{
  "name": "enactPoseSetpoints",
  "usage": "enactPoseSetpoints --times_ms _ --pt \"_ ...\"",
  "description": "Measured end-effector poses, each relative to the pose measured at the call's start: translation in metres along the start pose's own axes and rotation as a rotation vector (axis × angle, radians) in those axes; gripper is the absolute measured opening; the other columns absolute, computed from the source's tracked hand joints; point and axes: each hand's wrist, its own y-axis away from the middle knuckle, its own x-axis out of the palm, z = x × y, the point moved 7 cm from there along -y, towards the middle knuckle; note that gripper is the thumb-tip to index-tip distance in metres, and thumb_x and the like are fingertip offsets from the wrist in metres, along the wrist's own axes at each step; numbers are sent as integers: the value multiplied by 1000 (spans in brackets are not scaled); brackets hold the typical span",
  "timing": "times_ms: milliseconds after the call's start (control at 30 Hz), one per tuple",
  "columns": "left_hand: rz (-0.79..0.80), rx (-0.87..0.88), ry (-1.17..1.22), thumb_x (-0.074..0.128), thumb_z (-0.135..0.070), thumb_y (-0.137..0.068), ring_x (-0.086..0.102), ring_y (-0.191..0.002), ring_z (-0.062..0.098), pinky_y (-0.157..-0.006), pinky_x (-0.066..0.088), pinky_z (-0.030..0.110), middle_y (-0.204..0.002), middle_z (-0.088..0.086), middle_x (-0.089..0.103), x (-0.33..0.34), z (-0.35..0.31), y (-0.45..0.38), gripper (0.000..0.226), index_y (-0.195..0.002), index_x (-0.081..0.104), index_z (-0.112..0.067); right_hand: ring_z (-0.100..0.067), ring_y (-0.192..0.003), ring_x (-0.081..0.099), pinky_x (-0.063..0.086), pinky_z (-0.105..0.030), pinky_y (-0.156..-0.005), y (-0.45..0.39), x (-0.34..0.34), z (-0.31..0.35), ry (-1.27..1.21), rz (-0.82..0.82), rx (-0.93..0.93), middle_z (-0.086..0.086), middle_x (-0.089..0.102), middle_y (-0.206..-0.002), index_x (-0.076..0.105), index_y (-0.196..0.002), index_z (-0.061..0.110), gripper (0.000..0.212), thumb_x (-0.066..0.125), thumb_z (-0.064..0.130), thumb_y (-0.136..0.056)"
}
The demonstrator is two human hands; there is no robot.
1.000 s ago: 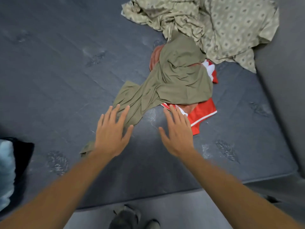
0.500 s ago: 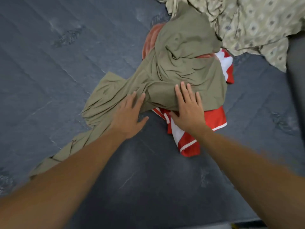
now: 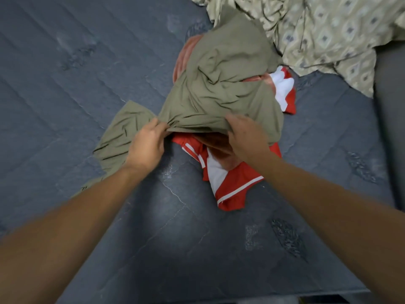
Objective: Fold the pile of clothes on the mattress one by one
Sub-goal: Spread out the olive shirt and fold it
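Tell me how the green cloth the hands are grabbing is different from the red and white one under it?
The olive-green garment is one plain colour; the red and white garment has white panels and stripes. The olive-green garment lies on top of the pile, covering most of the red and white garment. The left hand and right hand grip the olive-green garment's edge; neither holds the red and white one. Both are crumpled and unfolded on the dark mattress.

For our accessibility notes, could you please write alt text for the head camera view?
Both hands, left hand and right hand, grip the near edge of an olive garment lying on top of a red and white garment on a dark grey mattress. A patterned beige cloth lies crumpled at the far right.
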Motion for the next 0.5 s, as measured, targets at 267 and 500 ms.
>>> enactPoseSetpoints --times_ms 267,500 --pt "-116 77 163 46 -11 -104 57 -77 32 -71 44 42 -80 1 56 -170 -63 6 21 -88 59 -10 -47 -96 61 47 -52 -82 -9 -171 66 -80 -68 -12 -27 68 -99 63 -108 4 23 51 15 -92" --pt "52 232 272 63 -45 -101 56 -114 10 -90 45 28 -126 -5 57 -294 -163 26 45 -140 52 -25 -40 -91 64 48 -48 -76 1 -334 189 -125 -83 -165 -19 68 -91 64 -94 9 7 57 6 -93"
